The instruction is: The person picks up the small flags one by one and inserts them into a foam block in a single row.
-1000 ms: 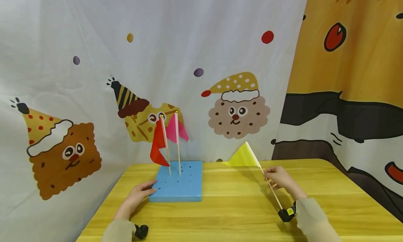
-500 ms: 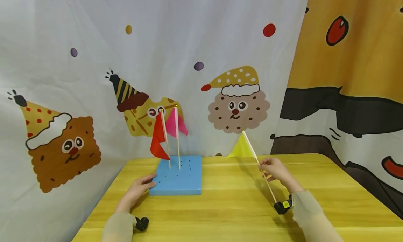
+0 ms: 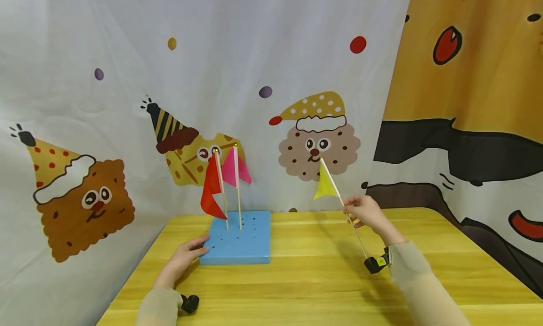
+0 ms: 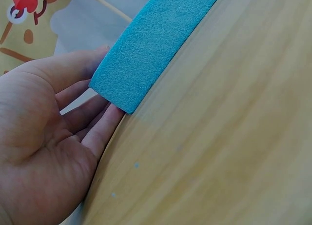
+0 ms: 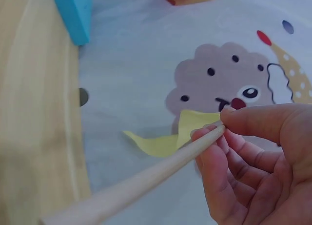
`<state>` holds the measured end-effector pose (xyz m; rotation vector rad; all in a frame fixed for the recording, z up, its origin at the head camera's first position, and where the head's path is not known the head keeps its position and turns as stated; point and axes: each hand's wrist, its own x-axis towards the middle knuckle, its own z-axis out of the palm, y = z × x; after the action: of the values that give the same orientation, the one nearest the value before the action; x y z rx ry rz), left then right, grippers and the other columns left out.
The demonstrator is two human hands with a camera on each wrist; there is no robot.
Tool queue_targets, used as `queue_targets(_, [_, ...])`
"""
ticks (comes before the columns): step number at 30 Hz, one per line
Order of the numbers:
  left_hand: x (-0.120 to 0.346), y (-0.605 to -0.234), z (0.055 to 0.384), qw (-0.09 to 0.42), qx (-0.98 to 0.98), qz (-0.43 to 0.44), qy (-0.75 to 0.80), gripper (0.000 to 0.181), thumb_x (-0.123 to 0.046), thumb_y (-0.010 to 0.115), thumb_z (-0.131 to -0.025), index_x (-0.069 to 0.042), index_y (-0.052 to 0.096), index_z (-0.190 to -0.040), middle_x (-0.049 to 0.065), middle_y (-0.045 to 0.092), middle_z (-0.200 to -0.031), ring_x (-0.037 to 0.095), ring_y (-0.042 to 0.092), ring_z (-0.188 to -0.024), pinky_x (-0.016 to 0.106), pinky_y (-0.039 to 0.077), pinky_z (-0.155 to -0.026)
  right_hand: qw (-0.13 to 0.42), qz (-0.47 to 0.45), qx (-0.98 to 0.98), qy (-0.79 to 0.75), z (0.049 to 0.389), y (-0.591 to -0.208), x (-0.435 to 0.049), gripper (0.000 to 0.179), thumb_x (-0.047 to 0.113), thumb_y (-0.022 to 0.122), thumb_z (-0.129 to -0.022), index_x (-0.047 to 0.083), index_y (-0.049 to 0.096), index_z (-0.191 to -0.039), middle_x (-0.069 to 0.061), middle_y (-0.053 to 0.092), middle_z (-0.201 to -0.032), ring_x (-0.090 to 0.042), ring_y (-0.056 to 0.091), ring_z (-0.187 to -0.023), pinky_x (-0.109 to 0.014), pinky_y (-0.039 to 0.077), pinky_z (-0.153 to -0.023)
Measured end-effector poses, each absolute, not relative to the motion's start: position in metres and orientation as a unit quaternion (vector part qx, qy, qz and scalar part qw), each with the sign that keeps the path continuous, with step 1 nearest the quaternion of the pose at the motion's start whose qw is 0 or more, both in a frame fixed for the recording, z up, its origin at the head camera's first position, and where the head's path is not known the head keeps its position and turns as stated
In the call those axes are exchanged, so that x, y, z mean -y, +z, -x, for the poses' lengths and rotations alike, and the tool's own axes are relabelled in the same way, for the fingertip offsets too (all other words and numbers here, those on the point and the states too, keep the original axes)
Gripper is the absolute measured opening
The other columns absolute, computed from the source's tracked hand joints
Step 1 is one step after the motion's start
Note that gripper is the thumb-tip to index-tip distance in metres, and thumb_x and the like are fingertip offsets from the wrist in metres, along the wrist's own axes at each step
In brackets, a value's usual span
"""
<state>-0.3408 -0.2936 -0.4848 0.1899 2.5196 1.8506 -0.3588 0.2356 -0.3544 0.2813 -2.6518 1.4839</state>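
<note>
My right hand (image 3: 368, 215) pinches the wooden stick of a yellow flag (image 3: 325, 184) between thumb and fingers, above the right part of the table. The stick tilts, its cloth end up to the left and its bare end near the wrist; the right wrist view shows the pinch close up on the stick (image 5: 141, 181). At the left edge of a blue foam block (image 3: 250, 251) with small holes, my left hand (image 3: 181, 261) rests, fingers nearly straight. Its thumb touches the block's upper corner in the left wrist view. A red flag (image 3: 211, 184) and a pink flag (image 3: 229, 168) stand in the block.
The block lies on a wooden table (image 3: 297, 288), left of its middle. A white curtain (image 3: 127, 43) with printed cartoon cookies hangs right behind the table. Both forearms wear a small black wrist device, the right one (image 3: 373, 264) close to the stick's lower end.
My right hand has moved left and slightly up with the yellow flag, whose tip now stands higher. The left hand has stayed at the block's edge.
</note>
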Motion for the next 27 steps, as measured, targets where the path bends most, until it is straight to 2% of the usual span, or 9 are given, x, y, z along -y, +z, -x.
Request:
queue_targets(3, [0.294, -0.486, 0.34, 0.007, -0.807, -0.061, 0.588, 0.052, -0.016, 0.065, -0.094, 0.001, 0.049, -0.141, 0.023, 0.041, -0.146, 0.041, 0.037, -0.133, 0.054, 0.03, -0.109, 0.046, -0.099, 0.868, 0.484, 0.358, -0.348, -0.231, 0.029, 0.015, 0.064, -0.092, -0.008, 0.059, -0.109, -0.011, 0.066, -0.085, -0.022, 0.064, -0.065, -0.037, 0.057, -0.053])
queue_targets(6, [0.294, -0.487, 0.339, 0.007, -0.808, -0.059, 0.586, 0.052, -0.017, 0.065, -0.094, 0.001, 0.049, -0.141, 0.023, 0.041, -0.146, 0.04, 0.038, -0.133, 0.054, 0.031, -0.108, 0.045, -0.107, 0.867, 0.484, 0.359, -0.343, -0.227, 0.029, 0.015, 0.063, -0.093, -0.008, 0.059, -0.11, -0.011, 0.065, -0.086, -0.026, 0.065, -0.067, -0.037, 0.057, -0.053])
queue_targets(10, [0.294, -0.486, 0.339, 0.006, -0.807, -0.061, 0.587, 0.053, -0.018, 0.065, -0.094, 0.001, 0.049, -0.141, 0.023, 0.041, -0.146, 0.04, 0.037, -0.133, 0.054, 0.031, -0.108, 0.048, -0.118, 0.865, 0.486, 0.361, -0.336, -0.217, 0.028, 0.014, 0.062, -0.093, -0.007, 0.059, -0.111, -0.012, 0.064, -0.086, -0.03, 0.065, -0.068, -0.043, 0.058, -0.056])
queue_targets(14, [0.296, -0.485, 0.338, 0.004, -0.807, -0.064, 0.587, 0.053, -0.018, 0.065, -0.094, 0.001, 0.049, -0.141, 0.023, 0.04, -0.147, 0.041, 0.036, -0.134, 0.054, 0.031, -0.108, 0.048, -0.134, 0.857, 0.496, 0.365, -0.33, -0.202, 0.026, 0.013, 0.062, -0.093, -0.007, 0.059, -0.11, -0.012, 0.064, -0.085, -0.028, 0.064, -0.066, -0.047, 0.057, -0.057])
queue_targets(23, [0.297, -0.485, 0.337, 0.005, -0.806, -0.06, 0.588, 0.053, -0.017, 0.065, -0.094, 0.002, 0.048, -0.141, 0.023, 0.04, -0.147, 0.041, 0.035, -0.134, 0.055, 0.03, -0.109, 0.049, -0.138, 0.84, 0.522, 0.378, -0.327, -0.159, 0.018, 0.01, 0.065, -0.09, -0.003, 0.061, -0.102, -0.011, 0.063, -0.081, -0.023, 0.063, -0.061, -0.038, 0.056, -0.05])
queue_targets(27, [0.293, -0.485, 0.338, 0.003, -0.804, -0.057, 0.592, 0.053, -0.017, 0.066, -0.094, 0.001, 0.05, -0.141, 0.022, 0.042, -0.146, 0.041, 0.037, -0.134, 0.055, 0.031, -0.109, 0.049, -0.14, 0.836, 0.528, 0.382, -0.328, -0.145, 0.018, 0.01, 0.066, -0.09, -0.002, 0.061, -0.101, -0.012, 0.064, -0.082, -0.031, 0.065, -0.064, -0.038, 0.056, -0.05])
